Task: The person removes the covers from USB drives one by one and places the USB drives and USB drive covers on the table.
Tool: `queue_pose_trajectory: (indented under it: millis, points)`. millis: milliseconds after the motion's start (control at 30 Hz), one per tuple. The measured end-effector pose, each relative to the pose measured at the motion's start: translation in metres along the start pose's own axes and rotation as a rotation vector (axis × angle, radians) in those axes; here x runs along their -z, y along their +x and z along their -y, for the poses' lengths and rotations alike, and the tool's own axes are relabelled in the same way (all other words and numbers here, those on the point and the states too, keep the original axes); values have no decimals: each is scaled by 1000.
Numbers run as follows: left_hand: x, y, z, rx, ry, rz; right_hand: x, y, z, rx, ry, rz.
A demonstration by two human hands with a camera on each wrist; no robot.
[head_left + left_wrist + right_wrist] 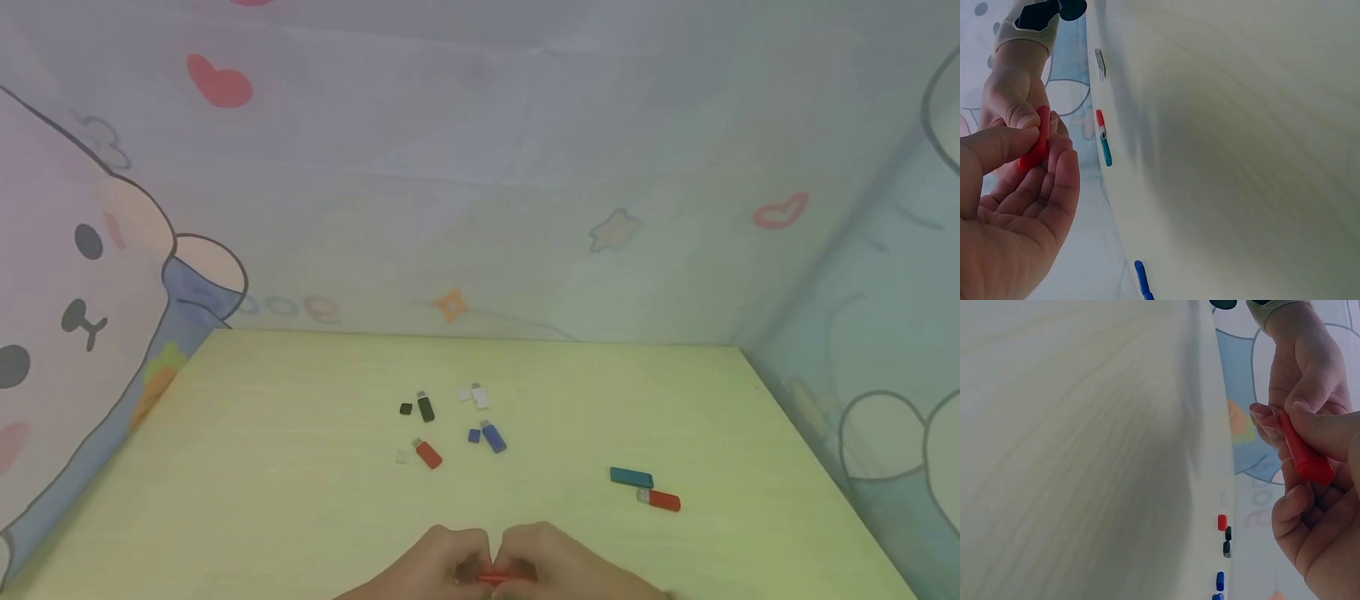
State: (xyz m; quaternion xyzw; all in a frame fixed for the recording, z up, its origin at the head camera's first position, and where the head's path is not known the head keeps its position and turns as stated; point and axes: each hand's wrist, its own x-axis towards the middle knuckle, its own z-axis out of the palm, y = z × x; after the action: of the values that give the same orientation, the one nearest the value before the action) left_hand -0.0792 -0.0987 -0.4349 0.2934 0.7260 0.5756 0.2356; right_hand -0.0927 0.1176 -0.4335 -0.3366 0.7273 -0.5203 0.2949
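Both hands meet at the table's near edge around one red USB stick [504, 577], a long flat piece with its metal plug hidden. In the left wrist view my left hand [1016, 231] pinches the lower end of it under the thumb, other fingers curled behind. My right hand [1335, 537] holds the other end between thumb and fingers in the right wrist view. From the head camera, the left hand [442, 560] and right hand [566, 562] touch at the knuckles and cover most of the stick.
Ahead on the pale table [300, 500] lie uncapped USB sticks: black [426, 407], white [480, 397], blue [493, 437] and red [428, 454], each beside a small cap. Toward the right are a teal stick [632, 477] and a red stick [663, 500]. A printed cloth [480, 167] hangs behind.
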Motion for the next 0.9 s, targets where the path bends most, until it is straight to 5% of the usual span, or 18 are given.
queue_pose_trajectory:
  millis: [433, 600, 900]
  points:
    - [1, 1, 4, 9, 20, -40, 3, 6, -8, 205, -236, -35]
    - [1, 2, 5, -5, 45, -50, 5, 6, -7, 201, -358, -61]
    - [3, 4, 0, 16, 92, -85, 10, 8, -5, 161, -363, -85]
